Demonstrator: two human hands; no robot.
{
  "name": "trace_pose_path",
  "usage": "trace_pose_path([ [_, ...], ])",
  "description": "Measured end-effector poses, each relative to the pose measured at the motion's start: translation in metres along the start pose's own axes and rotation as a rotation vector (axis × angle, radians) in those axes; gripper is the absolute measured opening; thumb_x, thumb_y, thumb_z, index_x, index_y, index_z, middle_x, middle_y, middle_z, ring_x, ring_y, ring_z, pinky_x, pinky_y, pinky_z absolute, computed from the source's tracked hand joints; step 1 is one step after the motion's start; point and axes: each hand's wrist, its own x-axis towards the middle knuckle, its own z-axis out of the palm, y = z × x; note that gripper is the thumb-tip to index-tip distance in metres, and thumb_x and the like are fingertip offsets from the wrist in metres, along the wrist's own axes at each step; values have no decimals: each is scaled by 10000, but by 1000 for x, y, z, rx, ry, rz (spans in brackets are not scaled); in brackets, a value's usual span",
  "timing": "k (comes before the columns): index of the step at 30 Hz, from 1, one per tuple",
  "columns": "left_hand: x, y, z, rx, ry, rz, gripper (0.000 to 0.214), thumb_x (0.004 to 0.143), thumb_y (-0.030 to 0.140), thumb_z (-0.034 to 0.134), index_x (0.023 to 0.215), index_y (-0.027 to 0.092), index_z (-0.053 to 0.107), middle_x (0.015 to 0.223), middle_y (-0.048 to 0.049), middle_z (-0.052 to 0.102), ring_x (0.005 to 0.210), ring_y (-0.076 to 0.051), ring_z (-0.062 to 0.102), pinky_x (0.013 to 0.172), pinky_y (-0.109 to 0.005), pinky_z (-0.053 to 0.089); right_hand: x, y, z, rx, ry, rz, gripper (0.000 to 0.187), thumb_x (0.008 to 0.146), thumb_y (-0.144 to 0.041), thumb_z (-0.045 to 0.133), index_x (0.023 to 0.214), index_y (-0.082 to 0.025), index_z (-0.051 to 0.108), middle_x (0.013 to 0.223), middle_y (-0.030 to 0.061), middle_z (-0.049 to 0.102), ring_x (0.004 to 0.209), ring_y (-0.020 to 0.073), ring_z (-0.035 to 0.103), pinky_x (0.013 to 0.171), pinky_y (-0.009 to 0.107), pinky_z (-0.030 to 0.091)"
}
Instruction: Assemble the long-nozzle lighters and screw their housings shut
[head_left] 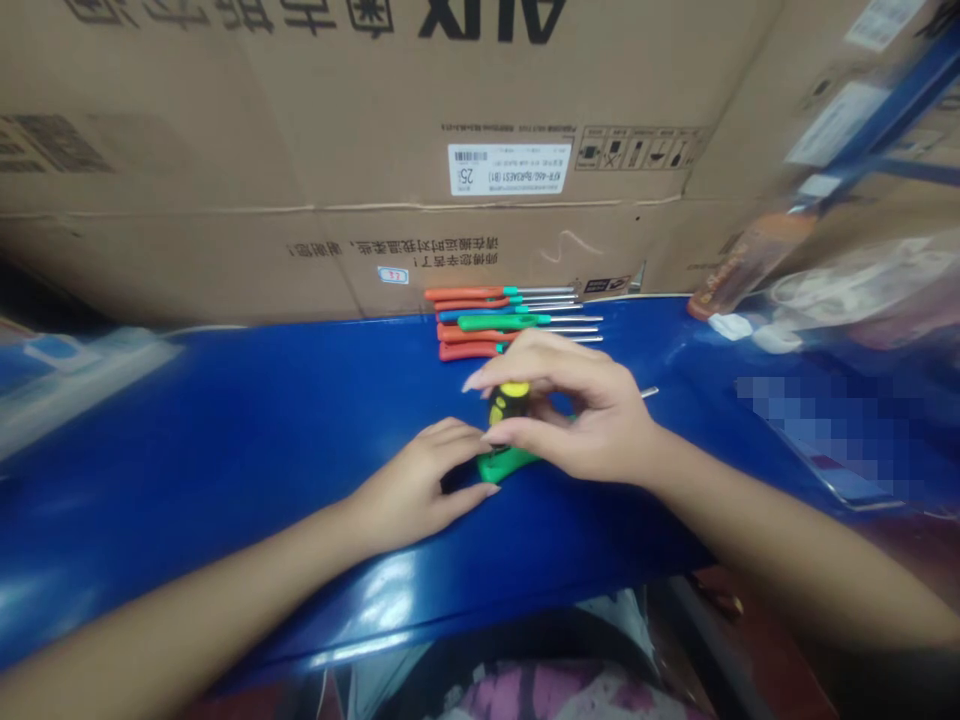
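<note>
My right hand [581,405] has its thumb and fingers curled around a black-and-yellow screwdriver [508,402], whose handle stands roughly upright; its lower end is hidden. Beneath it, a green-handled screwdriver [504,465] lies on the blue table [247,420]. The metal tip of a shaft pokes out to the right, behind my right wrist. My left hand [427,475] rests on the table, its thumb and fingers around the end of the green handle. Just beyond my hands, several screwdrivers [480,322] with orange, blue, green and red handles lie side by side, shafts pointing right.
A large cardboard box [337,130] rises along the table's back edge. At the right stand an orange-labelled bottle [750,262] and clear plastic bags [862,290], near a flat, partly pixelated object [847,480]. A blurred pale item [82,375] lies at the left.
</note>
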Motion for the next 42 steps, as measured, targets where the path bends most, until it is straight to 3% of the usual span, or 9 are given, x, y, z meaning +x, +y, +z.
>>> trace_pose_path([
  [4,0,1,0,-11,11,-15,325,948,301,693,1256,211,644,1180,-73,716,1095,-233,654,1009,-409,514,-2,4,0,-245,72,-96,239,954,-310,671,1157,-185,692,1000,64,713,881,161,652,748,297,573],
  [7,1,2,-2,-19,-4,-14,350,948,292,692,1284,215,638,1192,-75,713,1118,-235,643,1017,-413,513,-2,3,0,-33,-69,56,347,1045,-206,441,1363,-177,576,1151,92,693,1007,161,668,752,283,583],
  [13,2,1,-1,-14,20,-6,328,942,294,699,1256,216,646,1212,-81,712,1131,-247,646,1029,-433,509,-2,5,1,-193,106,-72,231,852,-271,795,1037,-162,710,954,59,734,859,160,662,756,285,576],
  [18,3,1,0,-13,4,-3,326,947,298,691,1257,205,648,1183,-81,716,1108,-236,643,1017,-416,515,-2,1,0,-15,-91,32,360,1034,-151,447,1373,-134,568,1163,102,707,1021,152,670,832,296,584],
  [23,1,1,-1,-11,6,-9,319,945,297,694,1247,203,649,1209,-79,710,1127,-239,641,1023,-421,505,-3,1,1,-207,69,-77,279,897,-279,752,1138,-143,714,943,58,746,803,132,669,711,246,569],
  [29,1,2,-1,-25,-6,-23,317,949,306,690,1248,208,654,1167,-71,711,1099,-223,641,1015,-403,514,0,-3,0,-29,-43,56,313,1026,-143,466,1283,-136,643,1164,95,740,898,124,703,747,255,593],
  [35,2,1,-1,-28,-1,-18,369,950,299,689,1303,215,628,1261,-80,697,1177,-239,625,1069,-435,486,-1,-2,-2,-301,113,-141,148,915,-229,721,1025,-133,738,868,53,761,788,131,690,738,244,572],
  [39,2,1,-2,-31,-9,-29,311,945,309,691,1239,212,660,1211,-78,707,1146,-242,632,1040,-433,506,-1,-5,-3,-75,-98,-1,366,1041,-157,420,1364,-136,590,1162,94,739,995,138,705,868,291,587],
  [42,1,1,-1,-31,-5,-23,291,949,303,682,1225,214,665,1195,-77,709,1123,-243,646,1023,-433,514,0,-6,-3,-16,-106,24,303,1019,-183,519,1297,-164,640,1056,56,751,902,124,703,841,268,590],
])
